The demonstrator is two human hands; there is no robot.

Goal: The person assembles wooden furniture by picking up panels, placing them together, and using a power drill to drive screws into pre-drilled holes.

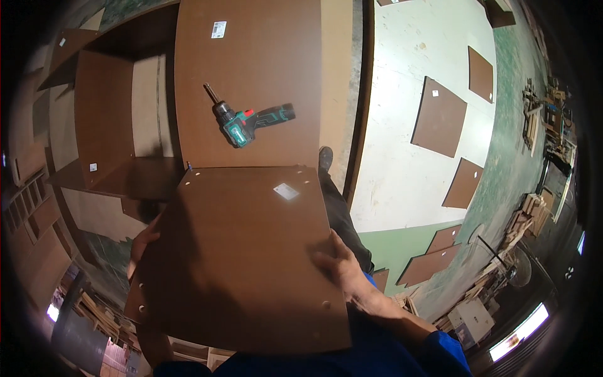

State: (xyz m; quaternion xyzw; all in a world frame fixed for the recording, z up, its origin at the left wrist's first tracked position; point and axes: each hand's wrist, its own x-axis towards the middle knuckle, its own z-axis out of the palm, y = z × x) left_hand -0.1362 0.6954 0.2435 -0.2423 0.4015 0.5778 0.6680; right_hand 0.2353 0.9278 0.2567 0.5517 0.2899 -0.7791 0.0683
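A brown wooden panel [251,251] with small holes near its corners and a white label is held before me. My right hand [347,269] grips its right edge, with the thumb on top and the other fingers out of sight. On the opposite edge my left hand [142,246] is closed, mostly hidden by the panel and shadow. The panel's far edge meets or overlaps a larger brown board [251,56]; contact is hard to judge. Lying on that board is a green and black cordless drill [242,127], its long bit pointing to the far left.
Brown cabinet frames [103,113] stand at the left. To the right, a pale surface [402,182] bears several smaller brown panels, one of them a labelled panel [440,116]. Stacked wood pieces [531,213] lie along the far right. A dark shoe [325,158] shows beside the board.
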